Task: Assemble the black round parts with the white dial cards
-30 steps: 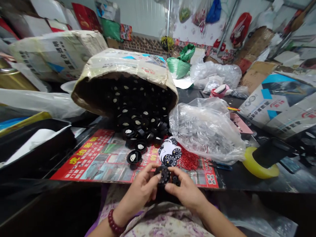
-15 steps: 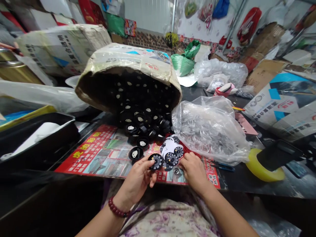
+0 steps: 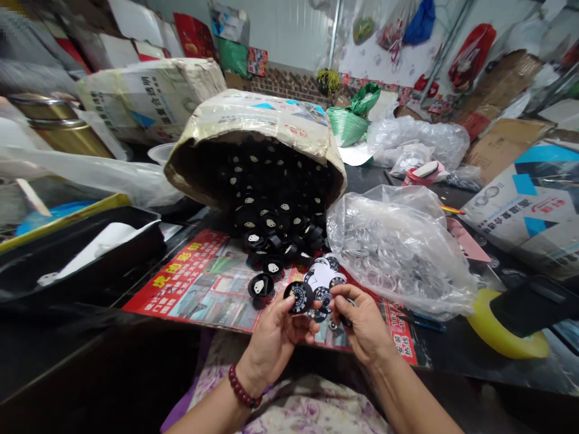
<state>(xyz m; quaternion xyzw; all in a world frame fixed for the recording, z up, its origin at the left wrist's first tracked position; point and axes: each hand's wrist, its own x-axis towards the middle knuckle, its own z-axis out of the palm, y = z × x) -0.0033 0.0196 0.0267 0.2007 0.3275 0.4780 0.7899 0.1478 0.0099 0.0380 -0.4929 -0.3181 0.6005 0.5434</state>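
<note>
My left hand (image 3: pixel 275 337) is closed on a round black case (image 3: pixel 298 298) with a printed dial inside, its thumb at the rim. Close beside it on the right, my right hand (image 3: pixel 364 322) pinches a small dark disc (image 3: pixel 348 312), partly hidden by the fingers. Printed dial discs (image 3: pixel 322 296) lie just behind the hands on a red printed sheet (image 3: pixel 181 289). More black cases (image 3: pixel 261 286) with pale marks lie loose to the left and spill from a large wrapped box (image 3: pixel 266 114) tipped on its side.
A clear bag (image 3: pixel 398 247) of transparent rings lies right of the cases. Yellow tape (image 3: pixel 502 328) sits at the right. A black tray (image 3: pixel 136 238) with white paper stands at the left, below a golden flask (image 3: pixel 67 135).
My right hand has lifted slightly from the discs and now holds a dark disc, nearer my left hand. The whole view has shifted, so things appear further right.
</note>
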